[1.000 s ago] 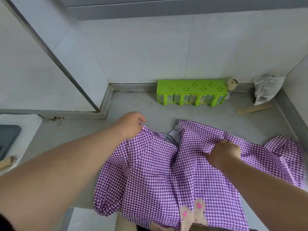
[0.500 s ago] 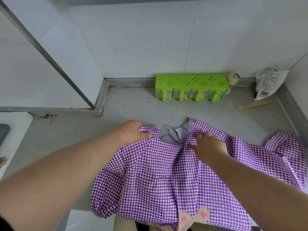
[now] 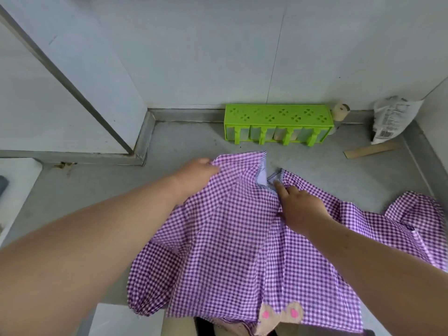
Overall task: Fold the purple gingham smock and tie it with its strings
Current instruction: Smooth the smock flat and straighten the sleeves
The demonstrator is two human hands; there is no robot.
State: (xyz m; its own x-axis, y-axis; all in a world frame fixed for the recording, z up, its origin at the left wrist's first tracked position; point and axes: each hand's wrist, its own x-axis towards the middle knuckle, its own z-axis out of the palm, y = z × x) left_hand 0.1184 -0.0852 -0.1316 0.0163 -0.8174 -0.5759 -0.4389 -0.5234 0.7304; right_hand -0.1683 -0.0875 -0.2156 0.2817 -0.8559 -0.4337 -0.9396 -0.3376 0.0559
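- While the purple gingham smock (image 3: 232, 238) is lying spread on the grey counter (image 3: 97, 190), its lower hem is hanging over the near edge, showing a beige patch (image 3: 281, 316) with two pink hearts.
- The left hand (image 3: 196, 175) is gripping the smock's far left corner, fingers curling round the cloth.
- The right hand (image 3: 303, 207) is pressing on the cloth at the striped neckline (image 3: 271, 180), with one finger pointing out towards the trim; the other fingers are bending into the fabric, and whether they are pinching it I cannot tell.
- One gathered sleeve (image 3: 145, 294) is lying at the near left, the other sleeve (image 3: 421, 214) is lying out to the right.
- A green plastic rack (image 3: 276, 117) is standing against the back wall, well apart from the smock.
- A small beige roll (image 3: 340, 112) is sitting just beside the rack's right end.
- A white packet (image 3: 392, 117) is leaning in the right corner, with a flat wooden strip (image 3: 371, 150) lying near it.
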